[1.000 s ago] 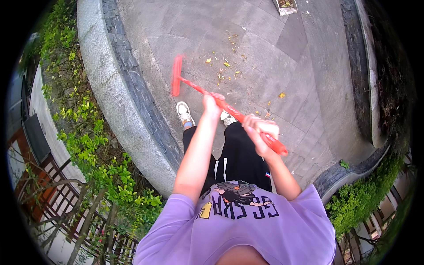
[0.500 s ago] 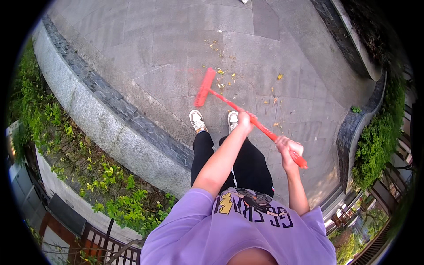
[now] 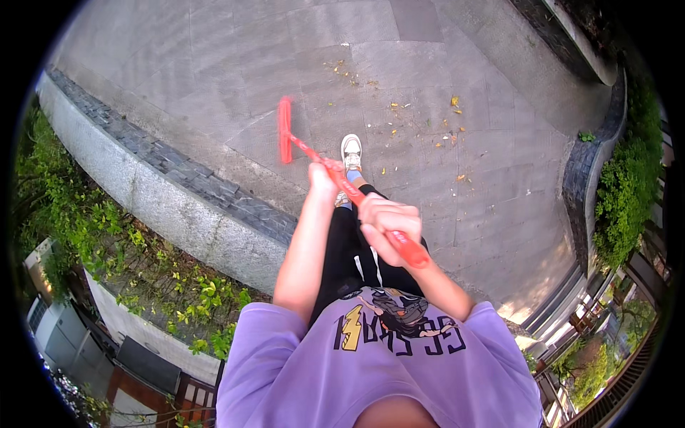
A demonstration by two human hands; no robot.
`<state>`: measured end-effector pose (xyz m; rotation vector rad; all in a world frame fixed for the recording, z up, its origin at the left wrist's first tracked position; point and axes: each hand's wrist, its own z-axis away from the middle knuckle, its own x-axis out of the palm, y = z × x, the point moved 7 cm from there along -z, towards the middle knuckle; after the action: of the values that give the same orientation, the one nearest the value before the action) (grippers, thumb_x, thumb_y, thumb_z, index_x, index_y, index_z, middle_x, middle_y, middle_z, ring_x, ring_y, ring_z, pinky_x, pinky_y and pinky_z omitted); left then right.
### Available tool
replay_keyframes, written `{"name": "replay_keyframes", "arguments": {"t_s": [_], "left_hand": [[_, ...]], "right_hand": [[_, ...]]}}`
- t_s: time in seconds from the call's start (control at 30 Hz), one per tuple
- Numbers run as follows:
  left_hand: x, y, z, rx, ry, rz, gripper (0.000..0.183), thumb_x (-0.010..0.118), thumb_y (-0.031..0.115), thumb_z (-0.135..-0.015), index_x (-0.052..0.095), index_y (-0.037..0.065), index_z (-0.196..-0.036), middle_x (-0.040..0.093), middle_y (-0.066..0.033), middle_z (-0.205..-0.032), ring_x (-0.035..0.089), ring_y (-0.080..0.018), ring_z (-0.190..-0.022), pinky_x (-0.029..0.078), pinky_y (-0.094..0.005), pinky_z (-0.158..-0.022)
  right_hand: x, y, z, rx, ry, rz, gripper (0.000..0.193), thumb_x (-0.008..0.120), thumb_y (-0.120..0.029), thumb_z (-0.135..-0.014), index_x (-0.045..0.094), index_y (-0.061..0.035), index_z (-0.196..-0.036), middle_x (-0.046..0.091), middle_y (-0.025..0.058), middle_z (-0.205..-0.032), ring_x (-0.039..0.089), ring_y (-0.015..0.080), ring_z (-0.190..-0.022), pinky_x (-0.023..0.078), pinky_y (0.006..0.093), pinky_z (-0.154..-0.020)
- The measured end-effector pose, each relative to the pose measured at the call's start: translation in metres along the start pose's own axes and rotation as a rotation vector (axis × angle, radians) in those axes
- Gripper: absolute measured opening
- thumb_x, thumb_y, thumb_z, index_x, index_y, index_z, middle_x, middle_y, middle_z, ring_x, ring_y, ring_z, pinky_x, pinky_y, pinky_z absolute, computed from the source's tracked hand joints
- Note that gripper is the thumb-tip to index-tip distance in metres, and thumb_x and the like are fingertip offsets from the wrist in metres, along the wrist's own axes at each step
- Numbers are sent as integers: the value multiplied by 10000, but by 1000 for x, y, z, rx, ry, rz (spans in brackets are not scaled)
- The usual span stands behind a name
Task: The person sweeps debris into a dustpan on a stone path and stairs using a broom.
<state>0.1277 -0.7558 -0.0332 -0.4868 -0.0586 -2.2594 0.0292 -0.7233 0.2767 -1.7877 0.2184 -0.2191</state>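
Shirt [image 3: 378, 371]: purple, closest of all, just behind the hands.
Right hand [image 3: 385, 222]: clenched round the broom [image 3: 348, 187] near its butt end, the nearer grip to the body.
Left hand [image 3: 323, 178]: farther out and to the left, fingers wrapped on the handle too; neither hand is free.
Axis: and it's a long slant, the red handle running from the butt, just behind the right hand, forward and leftward past the left hand.
Shoes [image 3: 351, 151]: white, one ahead and just right of the left hand, the other partly hidden by the handle.
Head [image 3: 285, 130]: out beyond the left hand and to its left, pointing away from the body, its bar set crosswise on the handle, lying roughly fore and aft. Blurred; whether it touches the paving [image 3: 492, 192], I can't tell.
Leaves [image 3: 454, 101]: yellow bits ahead of the hands, mostly to the right, well apart from the head.
Progress: looks part-way at best; no single heap in sight, so the loose scatter seems the part left.
Wall [image 3: 193, 207]: pale, curved, left of both hands.
Plants [image 3: 207, 299]: green, beyond that wall.
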Motion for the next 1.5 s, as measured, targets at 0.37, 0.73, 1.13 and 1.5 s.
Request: {"name": "replay_keyframes", "arguments": {"t_s": [0.37,0.73,1.13,1.5], "left_hand": [[61,33,-86,102,12,-135,287,303,232,-1013,356,98,-764,355,18,-530,342,-101,-426,337,-244,-405],[160,-196,-42,-332,64,-159,414,344,328,-1017,372,108,-667,354,34,-496,326,-108,-405,320,-261,-406],[263,74,-75,-76,-23,-114,370,331,229,-1000,354,96,-656,342,28,-507,327,-87,-417,318,-225,-399],[336,183,-179,-71,-19,-198,322,331,142,-979,358,99,-661,339,26,-510,351,-91,-420,354,-225,-397]], "right_hand": [[-29,41,-65,-22,144,65,306,549,85,-743,353,-14,-530,415,82,-509,418,228,-427,331,331,-450],[-171,-63,-72,-101,330,102,312,539,87,-707,324,-41,-521,375,54,-482,383,200,-385,317,311,-403],[-105,23,-189,-156,248,-109,362,778,-29,-661,423,-62,-603,428,55,-568,428,235,-517,332,327,-497],[-64,127,-309,-29,314,-145,401,701,-11,-748,354,-32,-548,370,77,-523,382,250,-497,338,346,-517]]}}
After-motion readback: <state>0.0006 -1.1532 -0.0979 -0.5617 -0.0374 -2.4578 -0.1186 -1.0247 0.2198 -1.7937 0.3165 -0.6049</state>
